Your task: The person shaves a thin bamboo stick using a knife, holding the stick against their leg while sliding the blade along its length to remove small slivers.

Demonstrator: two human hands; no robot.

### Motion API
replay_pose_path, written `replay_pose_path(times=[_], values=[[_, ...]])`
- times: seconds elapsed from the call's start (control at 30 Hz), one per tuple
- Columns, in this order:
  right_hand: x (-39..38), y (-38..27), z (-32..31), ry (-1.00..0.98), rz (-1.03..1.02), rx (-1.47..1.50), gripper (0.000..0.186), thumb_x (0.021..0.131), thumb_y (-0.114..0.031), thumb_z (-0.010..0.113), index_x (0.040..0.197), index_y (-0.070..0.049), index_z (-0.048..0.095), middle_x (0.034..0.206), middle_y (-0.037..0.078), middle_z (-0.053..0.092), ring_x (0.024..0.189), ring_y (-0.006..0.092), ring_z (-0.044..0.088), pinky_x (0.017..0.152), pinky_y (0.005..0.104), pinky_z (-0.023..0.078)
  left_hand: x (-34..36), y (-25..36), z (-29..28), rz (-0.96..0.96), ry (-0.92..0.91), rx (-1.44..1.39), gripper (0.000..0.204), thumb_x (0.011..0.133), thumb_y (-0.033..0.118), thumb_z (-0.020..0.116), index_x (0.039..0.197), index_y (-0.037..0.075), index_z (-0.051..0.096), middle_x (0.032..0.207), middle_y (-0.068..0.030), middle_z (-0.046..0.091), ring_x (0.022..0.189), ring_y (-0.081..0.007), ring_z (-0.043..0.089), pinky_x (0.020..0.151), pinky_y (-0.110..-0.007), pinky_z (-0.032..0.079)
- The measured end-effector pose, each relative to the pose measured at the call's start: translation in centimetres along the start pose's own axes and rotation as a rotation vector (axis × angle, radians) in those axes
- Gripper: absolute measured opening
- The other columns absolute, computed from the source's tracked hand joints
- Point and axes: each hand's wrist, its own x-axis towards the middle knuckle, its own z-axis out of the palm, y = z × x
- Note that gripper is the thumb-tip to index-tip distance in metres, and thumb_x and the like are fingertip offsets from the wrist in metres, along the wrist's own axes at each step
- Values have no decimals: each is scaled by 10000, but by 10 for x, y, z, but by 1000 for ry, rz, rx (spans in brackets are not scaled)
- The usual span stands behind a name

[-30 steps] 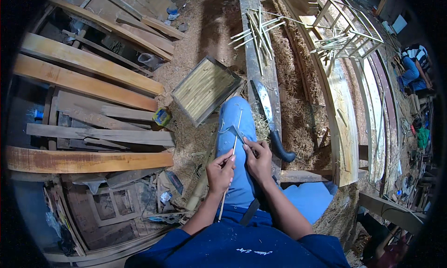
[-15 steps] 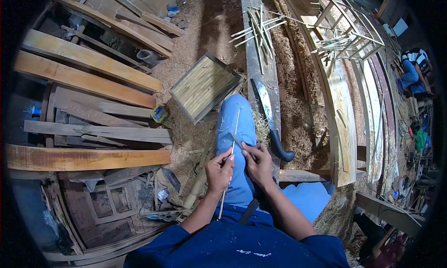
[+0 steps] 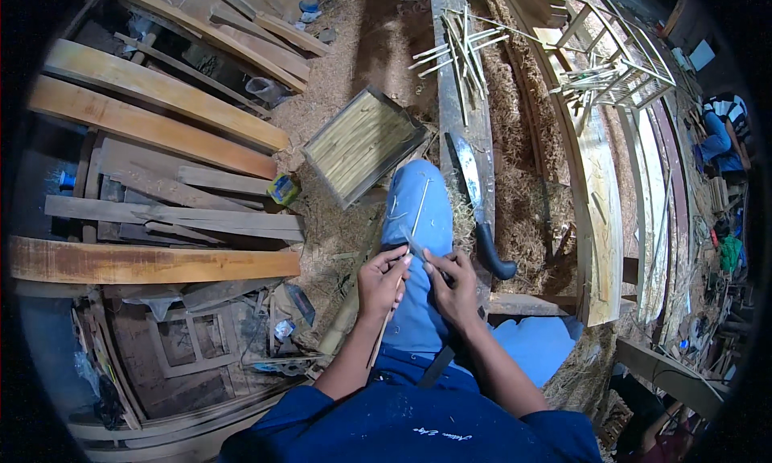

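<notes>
My left hand (image 3: 379, 286) is closed round a thin bamboo stick (image 3: 420, 207), which lies lengthwise over my blue-trousered thigh and runs back below the hand toward my waist. My right hand (image 3: 455, 288) pinches a small knife (image 3: 413, 244); its short grey blade slants across the stick just beyond my left fingers, and its handle is hidden in the hand. Something dark shows at my left fingertips, too small to name. Pale shavings cling to the trousers. Right of my knee, a large knife (image 3: 468, 173) with a curved black handle rests along a plank (image 3: 450, 61).
A bundle of thin sticks (image 3: 462, 49) lies on the plank's far end. Beyond my knee sits a tray-like slatted panel (image 3: 366, 145). Long boards (image 3: 161, 266) reach in from the left. Thick timbers (image 3: 599, 246) and a stick frame (image 3: 619, 77) stand right. Another person (image 3: 724, 129) sits far right.
The scene has shifted slightly rightward and down in the picture. Both hands stay close together, with the blade still against the stick; the stick's rear end now angles more to the left.
</notes>
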Motion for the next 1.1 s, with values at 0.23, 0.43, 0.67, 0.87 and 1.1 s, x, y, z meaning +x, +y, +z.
replay_pose_path(times=[0.23,0.43,0.67,0.87,1.1], values=[[-15,5,2,10,13,13,273,852,-115,743,1123,-142,751,860,137,570,743,267,606,676,351,489,10,2,-3,-23,-47,-37,260,903,79,697,1114,-50,618,711,-59,596,380,-58,436,296,-214,277],[-11,7,10,37,23,1,266,854,-120,741,1118,-151,753,852,133,564,734,275,607,651,355,486,6,-6,-11,49,-73,-16,308,903,71,693,1173,-54,611,720,-51,591,387,-49,434,303,-210,278],[2,6,17,154,-94,-121,285,833,-76,750,1114,-122,751,834,125,550,726,259,573,632,348,458,-28,-15,-25,18,-48,-14,270,910,74,698,1166,-7,661,724,-55,586,387,-38,421,318,-206,273],[-3,13,20,212,-99,-147,292,835,-73,748,1121,-130,750,834,124,544,705,261,565,626,346,456,-70,-30,-52,-61,-30,-81,250,908,68,699,1142,-13,672,734,-56,596,386,-48,437,316,-207,288],[-7,5,10,88,-164,-110,268,864,-104,728,1128,-140,749,846,133,562,727,255,590,628,344,477,-27,-11,-22,121,-67,42,241,938,66,642,1157,-35,652,753,-57,611,416,-49,462,333,-215,310]])
